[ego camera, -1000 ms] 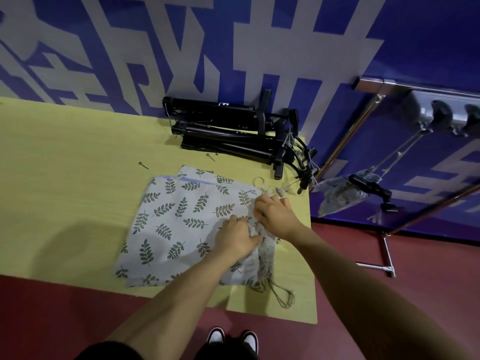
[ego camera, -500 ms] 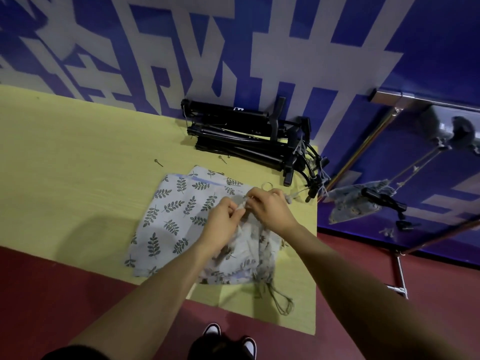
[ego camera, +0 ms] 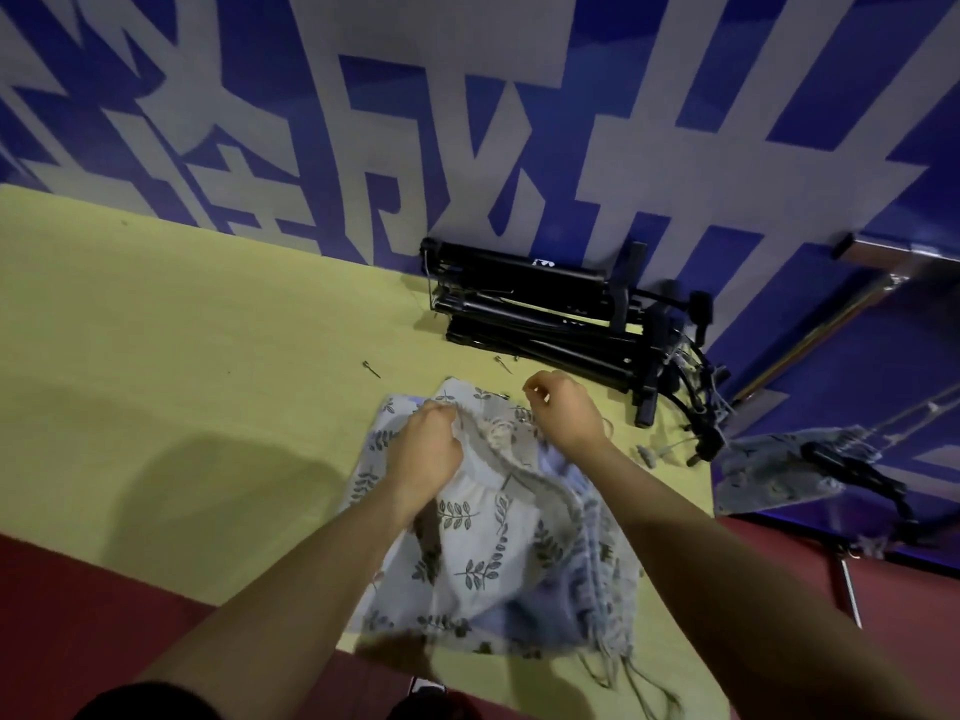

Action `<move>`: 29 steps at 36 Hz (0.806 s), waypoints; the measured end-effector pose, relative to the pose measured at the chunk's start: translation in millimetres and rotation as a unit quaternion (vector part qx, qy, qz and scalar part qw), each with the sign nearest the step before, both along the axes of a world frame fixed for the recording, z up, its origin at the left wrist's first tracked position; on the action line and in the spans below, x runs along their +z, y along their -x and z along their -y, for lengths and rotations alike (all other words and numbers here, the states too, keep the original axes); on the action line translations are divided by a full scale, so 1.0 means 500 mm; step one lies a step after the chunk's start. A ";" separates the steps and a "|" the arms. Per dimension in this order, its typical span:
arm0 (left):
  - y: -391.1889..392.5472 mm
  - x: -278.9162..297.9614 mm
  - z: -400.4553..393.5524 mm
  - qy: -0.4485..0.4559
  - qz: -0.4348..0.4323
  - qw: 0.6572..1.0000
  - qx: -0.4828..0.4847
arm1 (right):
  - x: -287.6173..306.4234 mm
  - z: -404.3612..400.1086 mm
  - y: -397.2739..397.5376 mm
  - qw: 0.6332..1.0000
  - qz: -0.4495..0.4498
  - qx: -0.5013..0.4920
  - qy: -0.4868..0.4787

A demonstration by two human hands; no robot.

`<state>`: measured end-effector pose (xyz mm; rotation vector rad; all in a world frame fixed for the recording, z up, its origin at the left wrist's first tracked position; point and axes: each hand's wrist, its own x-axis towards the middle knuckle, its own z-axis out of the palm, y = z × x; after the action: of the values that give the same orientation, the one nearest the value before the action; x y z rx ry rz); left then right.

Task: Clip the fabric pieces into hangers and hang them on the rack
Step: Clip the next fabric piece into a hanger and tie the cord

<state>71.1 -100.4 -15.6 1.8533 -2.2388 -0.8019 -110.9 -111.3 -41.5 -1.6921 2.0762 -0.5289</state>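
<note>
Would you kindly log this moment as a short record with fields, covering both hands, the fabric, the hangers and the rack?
left hand: left hand grips the gathered top edge of the leaf-print fabric
right hand: right hand curled at the same edge; what it pinches cannot be made out
fabric: bunched and partly lifted off the yellow table
hangers: black hangers piled at the table's far edge, by the wall
rack: metal rack to the right, one clipped fabric piece hanging there
small items: pin lying on the table
</note>
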 end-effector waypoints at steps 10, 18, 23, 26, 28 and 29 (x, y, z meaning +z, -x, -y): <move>-0.053 -0.029 0.094 0.042 -0.010 0.999 0.024 | -0.066 0.057 -0.012 0.996 -0.064 -0.024 -0.065; -0.043 -0.040 0.109 0.026 -0.085 0.996 -0.005 | -0.100 0.033 -0.009 0.993 -0.071 -0.010 -0.095; -0.038 -0.032 0.101 0.015 -0.115 0.993 -0.027 | -0.104 0.032 -0.016 0.993 -0.025 -0.051 -0.104; -0.037 -0.026 0.095 0.015 -0.125 0.992 -0.028 | -0.105 0.029 -0.021 0.991 -0.005 -0.071 -0.109; -0.035 -0.019 0.089 0.011 -0.132 0.991 -0.022 | -0.106 0.029 -0.022 0.989 -0.020 -0.075 -0.128; -0.034 -0.016 0.085 0.010 -0.135 0.991 -0.022 | -0.105 0.029 -0.022 0.987 -0.036 -0.072 -0.136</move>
<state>88.3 -142.7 -23.6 1.5830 -2.1146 -0.9702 -99.7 -125.7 -94.0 -1.4334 2.2173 -0.2141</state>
